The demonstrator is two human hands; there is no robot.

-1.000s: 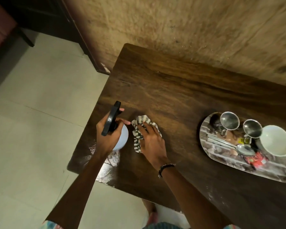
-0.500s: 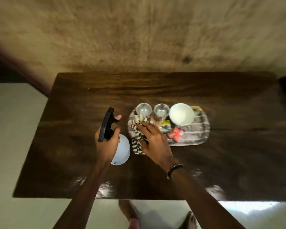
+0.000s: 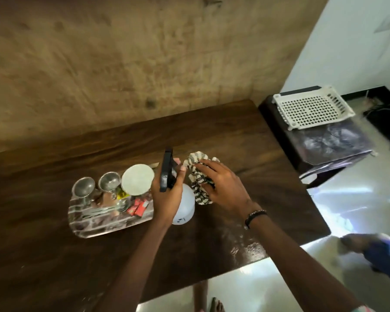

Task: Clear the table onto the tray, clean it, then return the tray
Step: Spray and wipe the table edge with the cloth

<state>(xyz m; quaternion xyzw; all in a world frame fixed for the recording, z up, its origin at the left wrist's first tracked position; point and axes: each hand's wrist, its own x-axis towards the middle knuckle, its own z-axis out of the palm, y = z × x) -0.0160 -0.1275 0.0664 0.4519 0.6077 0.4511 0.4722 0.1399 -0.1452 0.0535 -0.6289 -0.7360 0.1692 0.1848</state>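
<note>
Moved: both hands and the cloth (image 3: 198, 176) are now seen to the right of the tray (image 3: 104, 224), where half a second ago the cloth was held over the tray's left end; the view has also swung, so the right end of the counter (image 3: 245, 136) is now shown.
Left hand (image 3: 167, 194): its grip is closed around the spray bottle (image 3: 185, 206), just right of the tray, with the black trigger head (image 3: 166, 170) raised above the fist.
Right hand (image 3: 223, 188): its grip is pressed down on the striped cloth, which is bunched under the fingers (image 3: 205, 164) on the counter, right of the tray and touching the bottle.
Tray: it is loaded with two steel cups (image 3: 83, 189), a white bowl (image 3: 137, 180), spoons (image 3: 113, 208) and red packets (image 3: 138, 207), and is set on the counter.
Counter right of the tray: a wet sheen is shown at the near edge (image 3: 250, 246).
Meaning: clearing is judged done; wiping is judged to be in hand on the stretch right of the tray.
Left over: the patch under the tray is judged unwiped, and the tray is not yet returned.
Beyond the counter, far right of the tray: a white slotted basket (image 3: 311, 109) is seen on a dark stand.
</note>
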